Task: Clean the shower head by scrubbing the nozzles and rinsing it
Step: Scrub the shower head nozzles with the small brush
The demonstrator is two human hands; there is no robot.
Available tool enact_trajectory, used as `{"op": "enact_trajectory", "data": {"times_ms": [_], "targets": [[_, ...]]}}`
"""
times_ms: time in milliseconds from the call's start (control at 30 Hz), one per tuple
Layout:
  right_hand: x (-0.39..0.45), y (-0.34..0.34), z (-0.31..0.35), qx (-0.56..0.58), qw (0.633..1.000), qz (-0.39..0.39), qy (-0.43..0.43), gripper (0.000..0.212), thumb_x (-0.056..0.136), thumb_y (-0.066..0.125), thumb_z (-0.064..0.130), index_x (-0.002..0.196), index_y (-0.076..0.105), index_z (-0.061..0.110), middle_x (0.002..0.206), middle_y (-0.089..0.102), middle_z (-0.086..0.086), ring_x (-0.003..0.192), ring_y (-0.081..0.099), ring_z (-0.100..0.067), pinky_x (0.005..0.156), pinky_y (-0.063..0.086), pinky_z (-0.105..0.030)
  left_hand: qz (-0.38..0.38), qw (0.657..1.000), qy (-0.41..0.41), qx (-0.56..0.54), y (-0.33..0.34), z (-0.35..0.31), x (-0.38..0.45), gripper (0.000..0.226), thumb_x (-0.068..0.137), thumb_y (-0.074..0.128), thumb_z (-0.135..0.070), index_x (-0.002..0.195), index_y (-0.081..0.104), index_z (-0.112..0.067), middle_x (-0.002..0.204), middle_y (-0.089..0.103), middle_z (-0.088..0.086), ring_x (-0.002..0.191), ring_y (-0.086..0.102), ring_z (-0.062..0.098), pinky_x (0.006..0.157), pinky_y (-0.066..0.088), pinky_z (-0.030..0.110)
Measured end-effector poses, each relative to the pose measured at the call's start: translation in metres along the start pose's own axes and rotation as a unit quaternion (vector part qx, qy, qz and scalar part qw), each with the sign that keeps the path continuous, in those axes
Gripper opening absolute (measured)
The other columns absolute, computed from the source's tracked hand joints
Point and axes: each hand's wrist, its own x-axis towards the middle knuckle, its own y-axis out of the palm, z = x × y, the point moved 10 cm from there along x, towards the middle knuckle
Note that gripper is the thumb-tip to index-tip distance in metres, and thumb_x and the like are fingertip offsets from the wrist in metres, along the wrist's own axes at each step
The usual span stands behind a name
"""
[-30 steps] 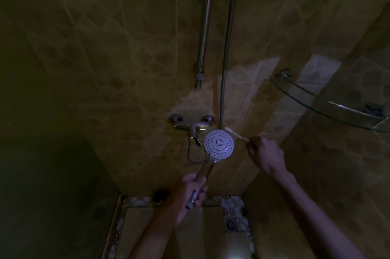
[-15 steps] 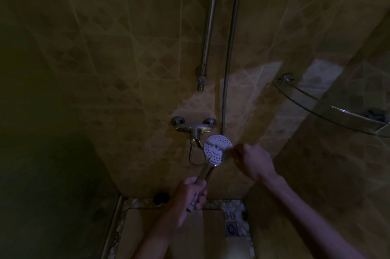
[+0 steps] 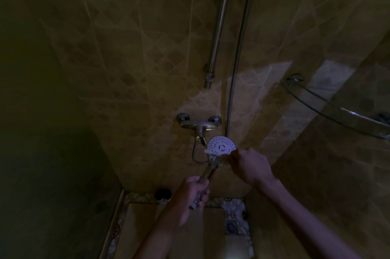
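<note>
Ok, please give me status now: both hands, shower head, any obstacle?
Left hand grips shower head handle. Right hand holds brush, bristles on nozzle face. Nothing in the way.

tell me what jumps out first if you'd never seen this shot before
The pale round shower head stands out, the brightest thing in a dim tiled stall, just below the wall tap. The left hand grips its metal handle from below, while the right hand holds a small white brush across the lower edge of the nozzle face. To the right, a curved glass shelf catches a patch of light on the wall.
</note>
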Motion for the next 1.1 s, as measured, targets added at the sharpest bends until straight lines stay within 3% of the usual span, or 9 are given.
{"op": "enact_trajectory", "data": {"times_ms": [167,367,533,700,867,1033,1100], "targets": [[0.020,-0.025,-0.033,0.020,0.996,-0.037,0.082,0.035,0.098,0.038,0.037,0.104,0.062,0.012,0.101,0.064,-0.014,0.091,0.063,-0.030,0.078,0.051,-0.039,0.012,1.000,0.002,0.007,0.007,0.000,-0.006,0.003,0.094,0.050,-0.008,0.091,0.049,-0.006,0.064,0.050,0.006,0.041,0.044,0.009,0.034,0.027,0.016],[-0.003,-0.008,-0.007,-0.015,1.000,-0.003,0.016,0.040,0.099,0.033,0.046,0.101,0.059,0.016,0.094,0.061,-0.007,0.084,0.063,-0.024,0.071,0.049,-0.034,-0.001,1.000,0.002,0.025,0.003,0.000,-0.006,0.008,0.095,0.049,-0.009,0.101,0.050,-0.004,0.065,0.050,0.005,0.044,0.044,0.010,0.035,0.028,0.017],[0.015,-0.027,-0.049,-0.010,0.996,-0.030,0.087,0.030,0.098,0.041,0.039,0.105,0.061,0.016,0.092,0.062,-0.006,0.081,0.060,-0.022,0.067,0.046,-0.031,0.017,0.999,0.002,0.044,0.011,0.002,-0.010,0.009,0.095,0.048,-0.010,0.101,0.054,-0.006,0.067,0.051,0.004,0.046,0.045,0.008,0.041,0.029,0.019],[-0.006,-0.010,-0.013,-0.008,1.000,-0.010,0.009,0.041,0.098,0.033,0.049,0.094,0.060,0.017,0.089,0.064,-0.007,0.080,0.064,-0.025,0.071,0.053,-0.037,0.011,1.000,-0.001,0.029,0.011,0.002,-0.003,0.005,0.095,0.049,-0.009,0.097,0.052,-0.005,0.065,0.050,0.005,0.041,0.044,0.009,0.035,0.028,0.015],[0.012,-0.023,-0.050,0.013,0.995,-0.038,0.087,0.036,0.098,0.037,0.041,0.105,0.060,0.015,0.098,0.065,-0.010,0.087,0.063,-0.026,0.077,0.052,-0.038,0.015,1.000,-0.003,0.022,0.012,0.003,-0.004,0.004,0.094,0.050,-0.008,0.092,0.052,-0.005,0.064,0.050,0.006,0.040,0.045,0.008,0.034,0.029,0.016],[-0.007,-0.008,-0.006,-0.014,1.000,-0.020,-0.010,0.042,0.097,0.035,0.049,0.092,0.062,0.017,0.085,0.066,-0.006,0.077,0.065,-0.024,0.067,0.053,-0.035,0.007,1.000,-0.006,0.006,0.006,0.004,-0.001,0.011,0.093,0.051,-0.007,0.082,0.051,-0.007,0.063,0.050,0.007,0.041,0.045,0.011,0.034,0.028,0.016],[0.003,-0.011,-0.015,-0.029,0.999,-0.030,-0.003,0.041,0.097,0.035,0.049,0.093,0.062,0.018,0.087,0.066,-0.006,0.078,0.066,-0.025,0.068,0.053,-0.035,0.007,1.000,-0.004,0.009,0.005,0.004,-0.002,0.012,0.093,0.052,-0.008,0.081,0.050,-0.007,0.063,0.050,0.006,0.042,0.045,0.011,0.034,0.027,0.017]]}}
